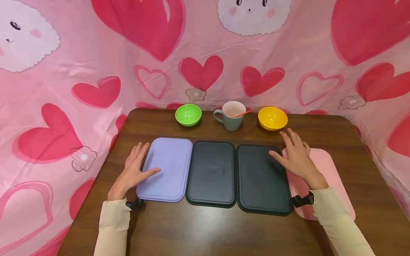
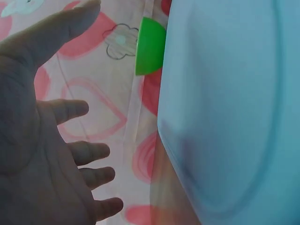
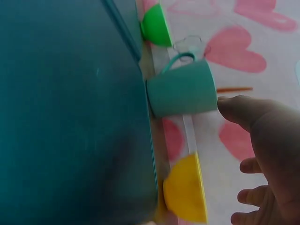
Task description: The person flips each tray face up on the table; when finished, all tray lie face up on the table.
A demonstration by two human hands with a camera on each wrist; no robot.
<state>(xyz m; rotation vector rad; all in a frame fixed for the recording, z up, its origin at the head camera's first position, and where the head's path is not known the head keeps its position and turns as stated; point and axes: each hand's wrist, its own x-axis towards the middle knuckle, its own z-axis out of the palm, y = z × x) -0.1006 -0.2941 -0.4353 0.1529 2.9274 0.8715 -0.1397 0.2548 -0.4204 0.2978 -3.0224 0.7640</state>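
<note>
Pink heart-patterned cloth behind table. Mug holds orange stick; green bowl left of it, yellow bowl right. Nearer than mug: lavender tray, two dark trays, pink tray. Left hand spread wide by lavender tray, left of mug; right hand spread by pink tray, right of mug.

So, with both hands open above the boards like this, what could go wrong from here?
The right hand is close to the yellow bowl, so a forward reach might knock it. The orange stick pokes out over the rim of the mug, so it could get snagged. The two dark boards lie side by side with almost no gap, so moving one sideways may shift the other.
</note>
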